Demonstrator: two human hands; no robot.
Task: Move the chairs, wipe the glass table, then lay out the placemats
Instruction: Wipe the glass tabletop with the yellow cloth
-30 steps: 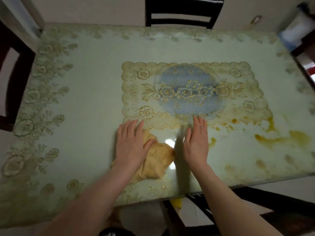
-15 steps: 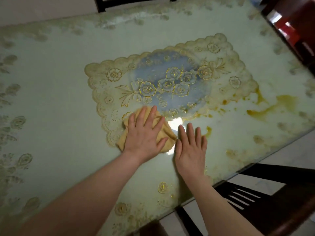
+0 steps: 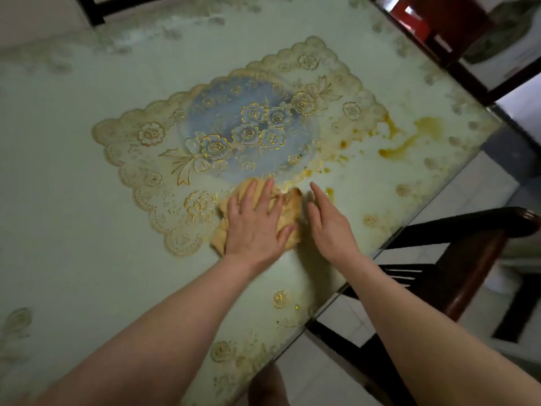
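My left hand point(image 3: 255, 223) presses flat, fingers spread, on a crumpled tan cloth point(image 3: 288, 213) at the near edge of a gold-and-blue floral placemat point(image 3: 234, 133). The mat lies on the pale green glass table point(image 3: 58, 159). My right hand point(image 3: 329, 225) rests flat on the glass just right of the cloth, fingers together, holding nothing. Yellow-orange stains point(image 3: 409, 140) streak the glass to the right of the mat, with small drops point(image 3: 329, 191) near my right fingertips.
A dark wooden chair point(image 3: 456, 253) stands at the table's near right edge. Another dark chair point(image 3: 96, 10) is at the far side, and a third chair point(image 3: 456, 57) stands at the right end. A red object point(image 3: 415, 22) sits beyond the top right corner.
My left hand has pushed the cloth forward and to the right, onto the placemat's near edge. My right hand has followed beside it. The view has swung left, tilting the table.
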